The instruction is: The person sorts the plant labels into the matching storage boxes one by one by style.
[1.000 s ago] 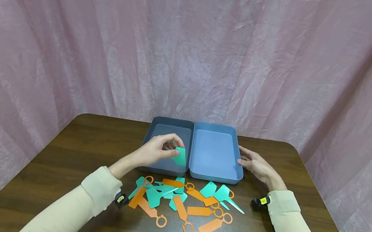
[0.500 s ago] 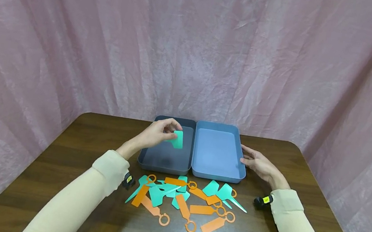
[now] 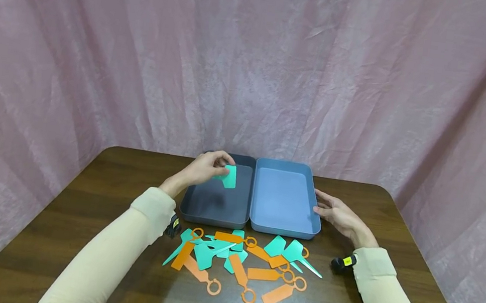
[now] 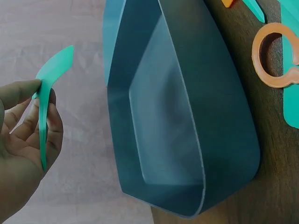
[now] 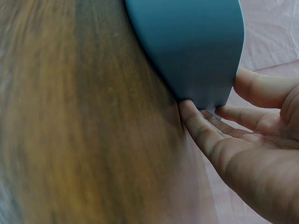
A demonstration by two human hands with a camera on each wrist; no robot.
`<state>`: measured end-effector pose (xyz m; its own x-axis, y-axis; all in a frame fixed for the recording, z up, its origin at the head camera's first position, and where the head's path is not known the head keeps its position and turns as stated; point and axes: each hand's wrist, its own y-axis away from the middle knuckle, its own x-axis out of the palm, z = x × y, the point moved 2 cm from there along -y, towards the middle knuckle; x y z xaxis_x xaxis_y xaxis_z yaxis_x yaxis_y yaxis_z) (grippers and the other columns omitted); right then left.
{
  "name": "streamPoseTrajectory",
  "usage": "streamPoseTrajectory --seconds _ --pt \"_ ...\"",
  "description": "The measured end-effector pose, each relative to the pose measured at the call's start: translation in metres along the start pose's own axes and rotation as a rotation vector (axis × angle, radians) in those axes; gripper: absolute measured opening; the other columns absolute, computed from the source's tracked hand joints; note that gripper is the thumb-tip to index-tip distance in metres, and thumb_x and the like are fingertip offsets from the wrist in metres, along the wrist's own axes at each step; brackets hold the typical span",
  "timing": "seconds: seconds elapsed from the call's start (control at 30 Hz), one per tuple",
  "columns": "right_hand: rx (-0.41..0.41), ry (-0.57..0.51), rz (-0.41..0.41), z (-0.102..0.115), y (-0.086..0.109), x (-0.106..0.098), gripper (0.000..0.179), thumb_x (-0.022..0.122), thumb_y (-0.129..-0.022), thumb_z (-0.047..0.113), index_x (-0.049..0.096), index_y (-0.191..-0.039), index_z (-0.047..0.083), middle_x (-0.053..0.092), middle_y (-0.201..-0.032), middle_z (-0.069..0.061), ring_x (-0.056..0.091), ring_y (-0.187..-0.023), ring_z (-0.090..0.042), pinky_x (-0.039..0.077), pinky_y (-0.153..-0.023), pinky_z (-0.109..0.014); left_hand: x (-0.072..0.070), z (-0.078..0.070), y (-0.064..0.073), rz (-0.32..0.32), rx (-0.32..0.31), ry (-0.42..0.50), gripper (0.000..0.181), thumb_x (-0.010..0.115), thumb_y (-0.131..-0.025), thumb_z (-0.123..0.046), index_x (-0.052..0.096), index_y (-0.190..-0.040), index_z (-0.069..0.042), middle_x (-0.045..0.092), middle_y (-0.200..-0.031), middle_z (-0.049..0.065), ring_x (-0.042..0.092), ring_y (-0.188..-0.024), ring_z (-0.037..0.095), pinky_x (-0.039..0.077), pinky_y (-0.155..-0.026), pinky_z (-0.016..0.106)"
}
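My left hand [image 3: 206,170] pinches a green T-shaped plant label [image 3: 230,177] between thumb and fingers, above the dark grey tray [image 3: 237,196]. In the left wrist view the label's slanted head [image 4: 58,63] sticks up past the thumb, and its thin pointed stem runs down across the fingers. My right hand [image 3: 338,217] rests against the right outer side of the light blue tray [image 3: 284,199]. From the right wrist, extended fingers [image 5: 201,126] touch the tray's wall low down, with the thumb up at its rim.
Several green plant labels [image 3: 204,256] and orange ring-ended tags [image 3: 277,296] lie overlapping on the wooden table [image 3: 94,214] in front of the trays. Both trays stand side by side near the back edge. A pink curtain [image 3: 253,72] hangs behind the table.
My left hand has moved back and left over the dark tray, carrying the green plant label with it. My right hand stays against the light blue tray.
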<state>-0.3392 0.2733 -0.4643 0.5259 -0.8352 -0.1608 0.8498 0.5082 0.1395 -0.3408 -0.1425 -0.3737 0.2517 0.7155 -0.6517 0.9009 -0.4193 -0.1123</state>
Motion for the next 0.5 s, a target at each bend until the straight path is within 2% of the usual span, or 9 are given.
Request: streamPoseTrajectory --seconds 0.23,0.3,0.5 --pt "0.002 0.005 0.003 0.000 0.002 -0.004 0.071 0.047 -0.109 0.002 0.003 -0.165 -0.002 0.012 -0.168 -0.031 0.019 -0.153 -0.050 0.045 -0.103 -0.025 0.006 0.008 -0.009 0.008 -0.005 -0.014 0.024 0.063 -0.105 -0.010 0.066 -0.128 -0.006 0.063 -0.113 0.012 0.058 -0.102 0.027 0.050 -0.087 0.037" --pt "0.003 0.002 0.002 0.000 0.002 -0.004 0.071 0.047 -0.109 0.002 0.003 -0.165 -0.002 0.012 -0.169 -0.030 0.018 -0.154 -0.049 0.045 -0.105 -0.026 0.006 0.009 -0.011 0.010 -0.013 -0.012 0.024 0.063 -0.105 -0.010 0.066 -0.128 -0.006 0.062 -0.113 0.012 0.057 -0.101 0.027 0.050 -0.087 0.036" --pt "-0.004 0.002 0.010 0.001 0.002 -0.005 0.071 0.046 -0.109 0.001 0.002 -0.165 -0.002 0.009 -0.169 -0.029 0.016 -0.154 -0.049 0.036 -0.118 -0.044 0.008 0.008 -0.015 0.024 -0.027 -0.019 0.024 0.062 -0.105 -0.010 0.066 -0.128 -0.006 0.062 -0.112 0.012 0.057 -0.101 0.027 0.050 -0.086 0.036"
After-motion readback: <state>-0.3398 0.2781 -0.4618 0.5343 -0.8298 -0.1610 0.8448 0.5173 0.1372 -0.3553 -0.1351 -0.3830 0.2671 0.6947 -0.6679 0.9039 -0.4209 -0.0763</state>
